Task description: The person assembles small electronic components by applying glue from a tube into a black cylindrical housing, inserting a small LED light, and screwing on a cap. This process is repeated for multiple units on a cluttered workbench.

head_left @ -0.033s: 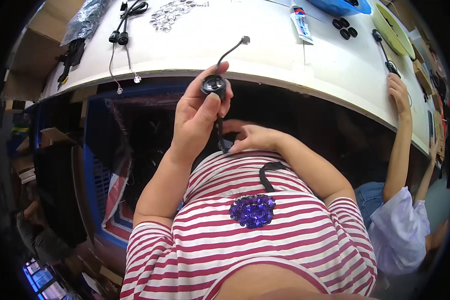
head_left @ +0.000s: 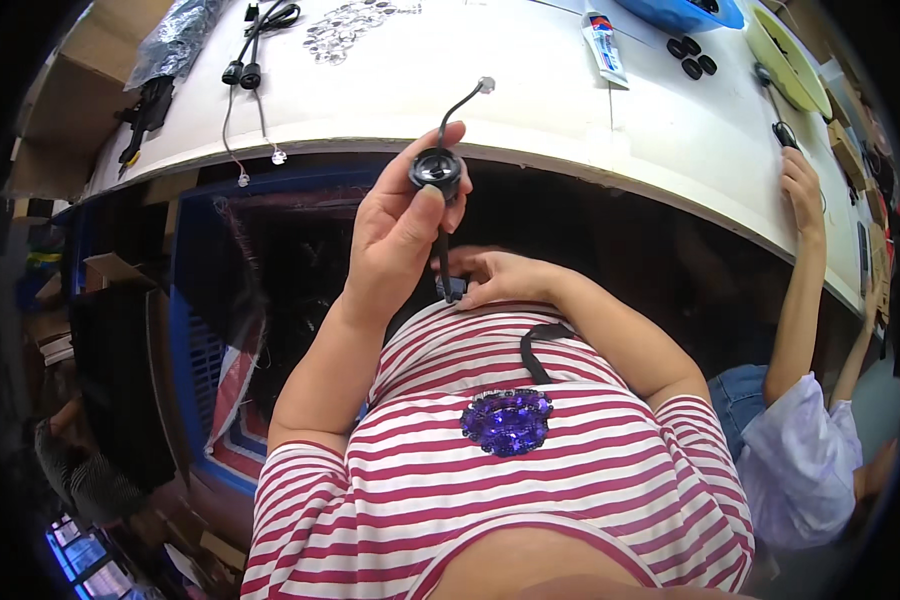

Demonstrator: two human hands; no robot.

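My left hand (head_left: 395, 235) is raised just off the bench's near edge, thumb and fingers closed around a round black lamp-like head (head_left: 436, 168) with a shiny face. A short black wire (head_left: 457, 108) rises from it to a small pale connector (head_left: 486, 86). Below the head, a thin black stem or cord (head_left: 444, 262) runs down to my right hand (head_left: 508, 277), which rests against my striped shirt. Its bent fingers are closed at a small dark bluish piece (head_left: 452, 288) at the stem's lower end; the fingers partly hide it.
On the white bench (head_left: 450, 60) lie black corded parts (head_left: 242, 72), clear small discs (head_left: 345, 35), a tube (head_left: 604, 48) and black rings (head_left: 692, 58). Blue (head_left: 660, 14) and yellow-green (head_left: 805, 85) basins stand right. A co-worker's hand (head_left: 801, 188) holds a black cord there.
The round black head in my left hand has shifted slightly right and tilted a little. My right hand stays at the stem's lower end. The co-worker's corded part has moved slightly.
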